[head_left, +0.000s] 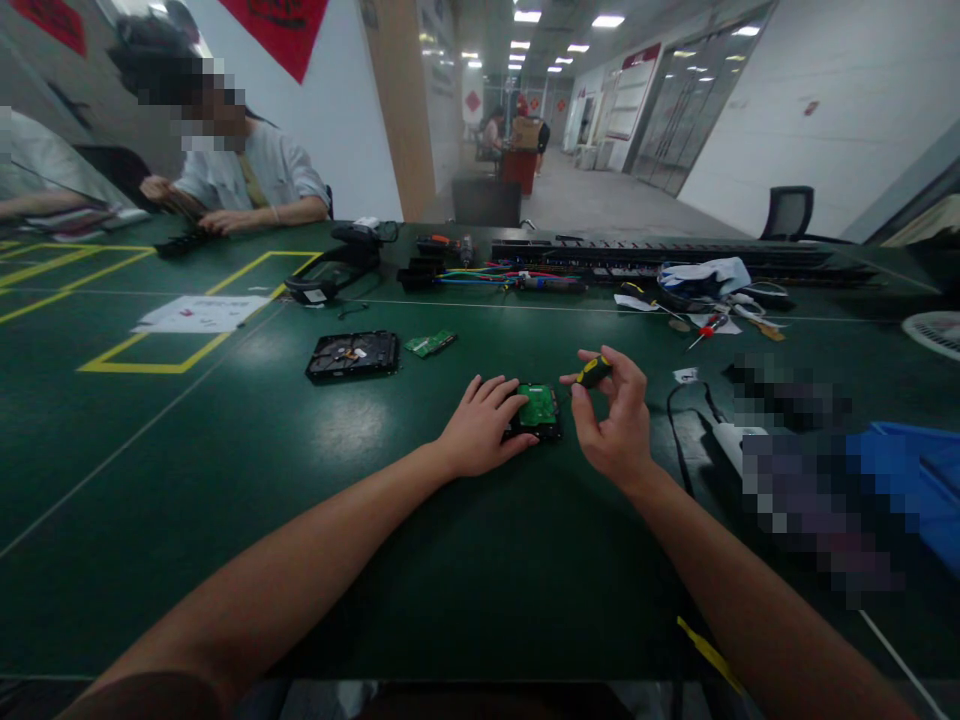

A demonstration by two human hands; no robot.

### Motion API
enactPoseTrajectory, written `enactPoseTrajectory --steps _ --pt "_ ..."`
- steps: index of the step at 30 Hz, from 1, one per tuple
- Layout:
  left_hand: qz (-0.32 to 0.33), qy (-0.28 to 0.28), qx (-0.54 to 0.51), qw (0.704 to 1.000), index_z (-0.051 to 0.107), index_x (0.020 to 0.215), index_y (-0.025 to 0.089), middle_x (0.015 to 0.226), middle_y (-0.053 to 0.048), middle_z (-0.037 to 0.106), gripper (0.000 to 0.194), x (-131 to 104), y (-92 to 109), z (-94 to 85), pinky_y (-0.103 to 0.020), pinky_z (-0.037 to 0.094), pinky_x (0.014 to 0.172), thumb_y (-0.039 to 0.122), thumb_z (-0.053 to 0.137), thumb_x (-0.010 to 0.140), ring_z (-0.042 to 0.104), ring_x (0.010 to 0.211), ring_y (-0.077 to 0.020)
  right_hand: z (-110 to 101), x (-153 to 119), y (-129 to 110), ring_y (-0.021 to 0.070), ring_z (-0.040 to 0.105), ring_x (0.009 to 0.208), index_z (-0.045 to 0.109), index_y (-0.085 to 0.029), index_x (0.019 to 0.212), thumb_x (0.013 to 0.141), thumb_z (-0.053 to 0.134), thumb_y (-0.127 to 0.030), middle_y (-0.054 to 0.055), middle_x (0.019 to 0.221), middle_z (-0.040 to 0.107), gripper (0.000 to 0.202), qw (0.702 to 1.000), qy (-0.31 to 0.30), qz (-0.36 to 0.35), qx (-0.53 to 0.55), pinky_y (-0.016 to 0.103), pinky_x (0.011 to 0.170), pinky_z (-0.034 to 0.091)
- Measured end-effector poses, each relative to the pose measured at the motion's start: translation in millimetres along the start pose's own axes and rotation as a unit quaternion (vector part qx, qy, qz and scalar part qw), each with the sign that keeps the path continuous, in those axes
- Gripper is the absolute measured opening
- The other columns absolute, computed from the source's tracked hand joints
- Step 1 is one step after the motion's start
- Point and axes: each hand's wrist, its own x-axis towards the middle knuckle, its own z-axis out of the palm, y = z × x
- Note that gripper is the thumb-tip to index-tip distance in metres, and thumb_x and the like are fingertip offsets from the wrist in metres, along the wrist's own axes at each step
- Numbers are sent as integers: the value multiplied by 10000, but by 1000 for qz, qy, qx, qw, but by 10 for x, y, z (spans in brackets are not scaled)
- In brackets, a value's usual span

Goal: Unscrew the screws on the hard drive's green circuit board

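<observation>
A hard drive with a green circuit board (538, 405) lies on the green table between my hands. My left hand (485, 428) rests over its left part, fingers spread and lying flat. Just right of the drive, my right hand (616, 415) holds a yellow and black screwdriver (593, 372) by its handle, between thumb and fingers. The screwdriver's tip is too small to make out. Farther left lie a second hard drive (352, 355) and a loose green circuit board (431, 344).
Behind the drives are a black headset (337, 268), bundled coloured cables (480, 276) and long black strips (675, 260). A red screwdriver (709, 328) and a blue bin (911, 470) are on the right. A person (247, 180) sits across the table at the left.
</observation>
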Motion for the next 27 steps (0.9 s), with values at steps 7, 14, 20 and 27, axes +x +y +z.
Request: enactPoseTrajectory --steps 7,14,20,27 --pt "5 0 7 1000 548 1486 218 1658 -141 459 632 -7 2 -10 -664 199 1320 625 593 1005 365 1571 -383 -43 57 -3 263 645 1000 441 -360 1563 942 736 -226 91 1236 603 700 993 9 -39 -108 512 834 661" --pt "6 1 3 1000 556 1480 219 1653 -141 466 625 -9 18 -31 -658 211 1319 625 593 1007 368 1571 -381 -24 -10 12 277 727 1042 263 -347 1672 984 604 -172 145 1459 570 787 999 -28 20 -41 586 992 629" --pt "6 4 1 1000 544 1497 246 1653 -128 466 639 -7 -17 11 -665 206 1318 640 600 998 356 1579 -376 -48 16 -20 271 709 1054 329 -362 1647 957 609 -149 125 1430 561 774 998 -36 -6 -47 554 957 648" --pt "6 4 0 1000 546 1493 221 1648 -146 469 636 -8 -3 -5 -668 205 1315 626 594 1004 360 1574 -383 -49 58 -60 249 625 995 409 -406 1607 950 681 -175 81 1230 583 748 995 -16 -37 -96 475 816 646"
